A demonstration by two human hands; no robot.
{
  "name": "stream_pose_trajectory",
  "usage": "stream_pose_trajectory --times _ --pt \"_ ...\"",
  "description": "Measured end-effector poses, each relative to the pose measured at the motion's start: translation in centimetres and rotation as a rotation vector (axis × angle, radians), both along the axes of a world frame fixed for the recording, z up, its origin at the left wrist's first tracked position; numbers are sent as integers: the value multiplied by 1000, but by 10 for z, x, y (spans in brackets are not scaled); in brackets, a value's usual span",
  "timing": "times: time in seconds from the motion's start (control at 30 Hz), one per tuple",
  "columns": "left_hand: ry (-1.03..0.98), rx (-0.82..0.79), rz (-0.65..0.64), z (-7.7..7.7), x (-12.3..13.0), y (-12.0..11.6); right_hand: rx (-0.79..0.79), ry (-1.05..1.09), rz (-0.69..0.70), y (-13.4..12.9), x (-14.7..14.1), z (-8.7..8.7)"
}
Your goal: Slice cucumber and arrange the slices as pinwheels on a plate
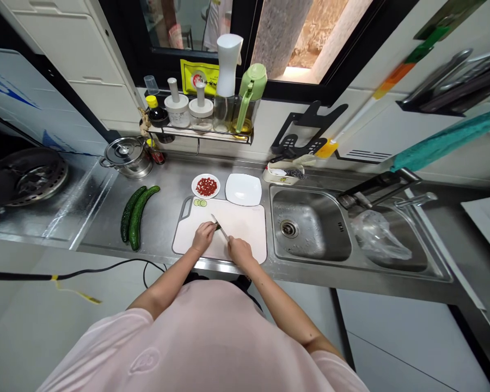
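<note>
My left hand (204, 237) is closed on a small dark-green piece of cucumber (218, 226) over the white cutting board (251, 226). Most of that piece is hidden by my fingers. In my right hand (240, 252) is a knife (221, 228), its narrow blade pointing away to the left, right beside the piece. A few pale-green cucumber slices (200, 203) lie at the board's top left corner. Behind the board stand a small plate of chopped red bits (206, 187) and a square white plate (243, 189). Two whole cucumbers (138, 215) lie on the counter to the left.
A double sink (310, 239) adjoins the board on the right, with a plastic bag (379, 235) in its far basin. A lidded steel pot (128, 158) and a stove burner (24, 177) are on the left. Bottles and jars fill a wall shelf (212, 134) above the counter.
</note>
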State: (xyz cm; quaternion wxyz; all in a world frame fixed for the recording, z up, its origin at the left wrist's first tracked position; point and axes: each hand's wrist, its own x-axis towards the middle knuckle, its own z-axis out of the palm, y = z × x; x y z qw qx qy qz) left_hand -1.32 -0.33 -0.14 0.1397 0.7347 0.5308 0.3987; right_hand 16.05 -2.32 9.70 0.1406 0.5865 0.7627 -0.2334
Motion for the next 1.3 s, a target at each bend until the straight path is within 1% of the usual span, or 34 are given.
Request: stream_pose_trajectory --times 0.2,0.5,0.73,1.0,1.17,1.3 --pt "6 4 -6 1 -1 0 28 2 14 6 -4 -5" --pt "-4 1 -9 -1 -1 1 39 14 20 13 -9 -4" --pt "-3 -5 -10 -1 -1 1 71 44 28 19 -14 -9" --pt "-2 8 -11 -3 -1 1 73 27 14 24 -19 -11" --pt "-8 -1 -15 -1 -1 0 93 33 18 21 -18 -13" --pt "-11 -8 -12 0 -1 0 66 23 22 11 -9 -15"
